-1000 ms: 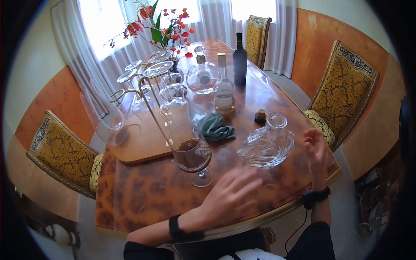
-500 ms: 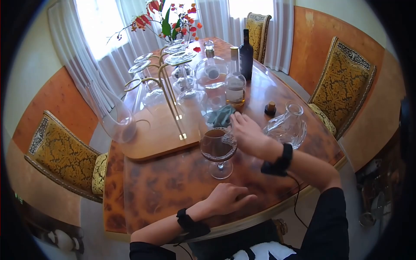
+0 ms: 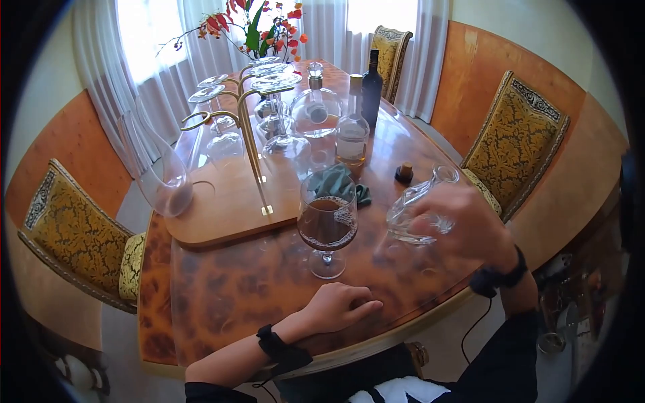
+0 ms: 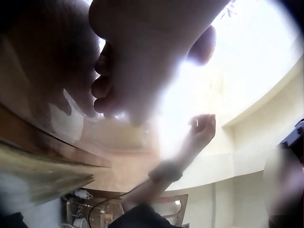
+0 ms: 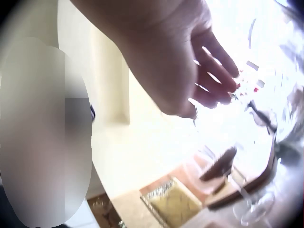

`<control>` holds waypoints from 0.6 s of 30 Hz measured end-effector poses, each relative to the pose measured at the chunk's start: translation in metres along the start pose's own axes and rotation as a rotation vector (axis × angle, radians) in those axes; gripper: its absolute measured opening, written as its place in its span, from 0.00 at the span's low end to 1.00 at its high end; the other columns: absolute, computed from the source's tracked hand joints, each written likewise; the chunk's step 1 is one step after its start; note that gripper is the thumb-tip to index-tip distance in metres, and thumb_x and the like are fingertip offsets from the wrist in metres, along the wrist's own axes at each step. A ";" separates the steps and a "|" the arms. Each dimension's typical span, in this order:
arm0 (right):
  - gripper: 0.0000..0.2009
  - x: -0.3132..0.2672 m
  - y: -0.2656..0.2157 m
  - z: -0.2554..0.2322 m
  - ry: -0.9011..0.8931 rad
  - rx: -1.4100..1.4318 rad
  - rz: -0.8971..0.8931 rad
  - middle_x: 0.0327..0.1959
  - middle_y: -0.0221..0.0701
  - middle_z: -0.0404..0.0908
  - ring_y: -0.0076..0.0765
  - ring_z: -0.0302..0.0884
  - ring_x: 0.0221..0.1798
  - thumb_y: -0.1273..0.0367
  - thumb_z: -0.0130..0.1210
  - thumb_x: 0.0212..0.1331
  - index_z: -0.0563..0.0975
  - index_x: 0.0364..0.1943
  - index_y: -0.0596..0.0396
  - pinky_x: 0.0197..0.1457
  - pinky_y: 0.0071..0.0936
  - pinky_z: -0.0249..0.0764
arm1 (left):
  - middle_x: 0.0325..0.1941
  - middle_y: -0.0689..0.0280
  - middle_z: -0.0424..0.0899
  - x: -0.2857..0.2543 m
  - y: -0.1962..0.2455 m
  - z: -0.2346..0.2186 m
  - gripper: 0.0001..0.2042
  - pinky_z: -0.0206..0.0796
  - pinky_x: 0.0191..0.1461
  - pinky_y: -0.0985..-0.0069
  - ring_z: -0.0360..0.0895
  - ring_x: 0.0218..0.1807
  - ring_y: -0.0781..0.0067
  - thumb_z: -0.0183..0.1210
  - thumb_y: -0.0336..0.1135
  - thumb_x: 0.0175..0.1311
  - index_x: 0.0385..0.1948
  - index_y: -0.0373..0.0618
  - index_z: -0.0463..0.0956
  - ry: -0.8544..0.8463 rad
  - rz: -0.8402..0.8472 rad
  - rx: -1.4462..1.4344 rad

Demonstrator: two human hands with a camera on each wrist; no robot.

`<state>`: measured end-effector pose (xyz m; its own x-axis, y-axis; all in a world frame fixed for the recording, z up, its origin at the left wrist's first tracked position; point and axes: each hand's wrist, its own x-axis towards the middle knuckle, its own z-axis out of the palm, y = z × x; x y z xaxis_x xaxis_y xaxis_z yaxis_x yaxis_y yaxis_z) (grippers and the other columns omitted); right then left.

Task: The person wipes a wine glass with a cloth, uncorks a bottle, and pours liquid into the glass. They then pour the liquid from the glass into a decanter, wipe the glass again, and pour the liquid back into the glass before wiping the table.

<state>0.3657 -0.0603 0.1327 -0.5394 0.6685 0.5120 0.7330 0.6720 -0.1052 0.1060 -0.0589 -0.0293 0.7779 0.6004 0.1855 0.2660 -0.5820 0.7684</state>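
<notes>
My left hand (image 3: 336, 307) rests at the near edge of the table, fingers loosely curled, holding nothing. Blurred in the head view, my right hand (image 3: 463, 218) overlaps the clear glass decanter (image 3: 402, 213). In the right wrist view its relaxed, slightly bent fingers (image 5: 216, 71) hold nothing. A stemmed glass of dark, bubbly liquid (image 3: 327, 228) stands upright beyond the left hand. Behind it lies a crumpled green cloth (image 3: 330, 180). The dark stopper with a cork top (image 3: 404, 173) stands on the table behind the decanter, whose neck is unstoppered.
A wooden board with a brass rack (image 3: 222, 225) carries several upside-down glasses. A tall slanted glass vessel (image 3: 158, 178) stands at its left. Farther back are a bottle with amber liquid (image 3: 351, 144), a round stoppered decanter (image 3: 316, 111), a dark wine bottle (image 3: 371, 91) and red flowers (image 3: 285, 40).
My right hand went from right of the decanter to the cloth, then back right over the decanter with nothing held. The left hand came down to the table's near edge. The head view shifted slightly.
</notes>
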 end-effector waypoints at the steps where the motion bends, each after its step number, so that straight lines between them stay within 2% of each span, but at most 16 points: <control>1: 0.07 -0.007 0.019 -0.011 0.187 0.077 0.165 0.29 0.32 0.83 0.32 0.82 0.36 0.68 0.63 0.59 0.80 0.30 0.58 0.40 0.31 0.76 | 0.29 0.55 0.86 0.001 0.000 -0.001 0.16 0.74 0.38 0.61 0.83 0.33 0.50 0.59 0.48 0.70 0.34 0.45 0.84 -0.008 -0.009 -0.012; 2: 0.07 -0.014 0.044 -0.023 0.375 0.155 0.331 0.26 0.30 0.82 0.28 0.81 0.31 0.69 0.62 0.61 0.80 0.30 0.58 0.37 0.29 0.76 | 0.29 0.55 0.86 0.001 -0.001 -0.001 0.16 0.74 0.38 0.61 0.83 0.33 0.50 0.59 0.48 0.70 0.34 0.45 0.84 -0.006 -0.007 -0.014; 4: 0.09 -0.016 0.130 -0.022 0.556 0.245 0.607 0.27 0.31 0.82 0.25 0.79 0.32 0.67 0.62 0.62 0.81 0.32 0.61 0.37 0.28 0.75 | 0.29 0.56 0.86 0.002 -0.003 0.000 0.12 0.73 0.36 0.67 0.84 0.32 0.56 0.61 0.43 0.69 0.36 0.44 0.84 -0.002 0.002 -0.027; 6: 0.14 -0.010 0.212 0.014 0.371 0.235 0.615 0.35 0.37 0.84 0.29 0.81 0.38 0.63 0.63 0.64 0.81 0.44 0.61 0.40 0.29 0.77 | 0.30 0.56 0.86 0.002 -0.001 -0.001 0.12 0.73 0.36 0.68 0.84 0.32 0.56 0.61 0.42 0.69 0.37 0.43 0.84 -0.010 -0.003 -0.040; 8: 0.26 -0.011 0.257 0.053 -0.135 0.279 0.662 0.45 0.43 0.84 0.35 0.82 0.48 0.58 0.64 0.64 0.74 0.61 0.60 0.49 0.28 0.78 | 0.30 0.55 0.86 0.003 -0.001 -0.002 0.11 0.73 0.36 0.68 0.84 0.32 0.57 0.62 0.42 0.69 0.37 0.43 0.84 -0.013 -0.004 -0.037; 10: 0.37 -0.006 0.271 0.082 -0.368 0.308 0.538 0.60 0.48 0.75 0.41 0.77 0.59 0.66 0.69 0.58 0.65 0.73 0.49 0.61 0.36 0.75 | 0.31 0.55 0.86 0.003 -0.004 -0.001 0.11 0.73 0.36 0.69 0.84 0.32 0.58 0.62 0.41 0.70 0.38 0.42 0.84 -0.013 0.001 -0.088; 11: 0.42 0.006 0.266 0.092 -0.416 0.437 0.471 0.68 0.50 0.68 0.46 0.69 0.69 0.68 0.70 0.57 0.61 0.76 0.45 0.69 0.38 0.69 | 0.31 0.55 0.86 0.003 -0.003 -0.003 0.11 0.73 0.36 0.69 0.84 0.32 0.58 0.62 0.41 0.70 0.38 0.42 0.84 -0.006 0.008 -0.067; 12: 0.40 0.012 0.262 0.097 -0.481 0.608 0.598 0.70 0.47 0.66 0.47 0.63 0.74 0.72 0.67 0.59 0.60 0.76 0.47 0.73 0.36 0.66 | 0.30 0.56 0.86 0.003 0.001 -0.005 0.11 0.73 0.37 0.70 0.84 0.32 0.59 0.62 0.41 0.70 0.38 0.42 0.83 -0.021 -0.012 -0.072; 13: 0.38 0.010 0.263 0.102 -0.483 0.680 0.502 0.70 0.44 0.66 0.46 0.69 0.70 0.75 0.62 0.60 0.59 0.76 0.48 0.73 0.33 0.67 | 0.30 0.56 0.86 0.003 0.003 -0.006 0.11 0.73 0.37 0.70 0.84 0.32 0.60 0.61 0.41 0.70 0.39 0.42 0.83 -0.040 -0.035 -0.081; 15: 0.31 0.009 0.272 0.104 -0.581 0.825 0.457 0.63 0.38 0.75 0.40 0.78 0.61 0.76 0.59 0.61 0.66 0.71 0.52 0.65 0.30 0.75 | 0.31 0.58 0.86 0.004 0.002 -0.007 0.11 0.73 0.39 0.72 0.84 0.33 0.62 0.61 0.41 0.71 0.40 0.42 0.83 -0.062 -0.040 -0.052; 16: 0.31 0.009 0.279 0.108 -0.569 0.829 0.462 0.63 0.38 0.75 0.40 0.78 0.61 0.76 0.59 0.61 0.66 0.71 0.52 0.65 0.30 0.75 | 0.32 0.58 0.86 0.004 0.002 -0.006 0.11 0.73 0.40 0.72 0.84 0.34 0.63 0.61 0.40 0.71 0.40 0.42 0.83 -0.062 -0.056 -0.083; 18: 0.24 0.009 0.295 0.120 -0.602 0.484 0.342 0.52 0.37 0.81 0.38 0.83 0.50 0.71 0.61 0.59 0.73 0.62 0.54 0.55 0.31 0.78 | 0.33 0.59 0.87 0.005 0.000 -0.005 0.11 0.73 0.40 0.73 0.85 0.35 0.63 0.61 0.40 0.71 0.40 0.42 0.83 -0.073 -0.070 -0.118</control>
<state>0.5273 0.1817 0.0038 -0.5490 0.8237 -0.1416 0.7119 0.3721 -0.5956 0.1068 -0.0532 -0.0251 0.8001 0.5935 0.0869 0.2559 -0.4687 0.8455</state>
